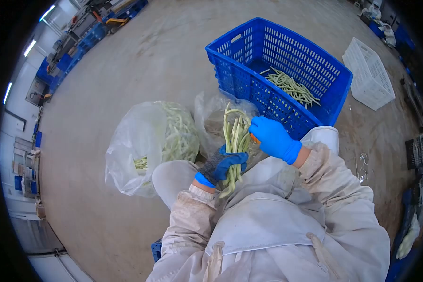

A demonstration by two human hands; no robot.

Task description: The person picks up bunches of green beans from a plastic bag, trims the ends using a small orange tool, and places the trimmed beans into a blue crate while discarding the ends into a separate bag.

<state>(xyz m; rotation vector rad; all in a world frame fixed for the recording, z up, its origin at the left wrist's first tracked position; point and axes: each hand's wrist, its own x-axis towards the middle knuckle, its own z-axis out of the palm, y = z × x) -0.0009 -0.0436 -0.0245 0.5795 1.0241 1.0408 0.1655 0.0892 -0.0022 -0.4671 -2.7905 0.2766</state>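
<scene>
A bunch of long green beans [235,134] stands upright in my left hand [224,164], which wears a grey and blue glove and is closed around the lower part. The pods reach above and below the grip. Close beside their upper part, my right hand [273,137], in a blue disposable glove, is closed on a small orange object [254,138]. Only a bit of orange shows between the fingers; its kind is hidden. Behind the bunch, an opened clear plastic bag [204,115] sits between my knees.
At my left knee rests a large clear bag [136,127] full of green beans. Ahead to the right, a blue slatted crate [230,77] holds loose beans [293,88] on its bottom. Beyond it is a white crate [369,77]. Other people sit at the far right.
</scene>
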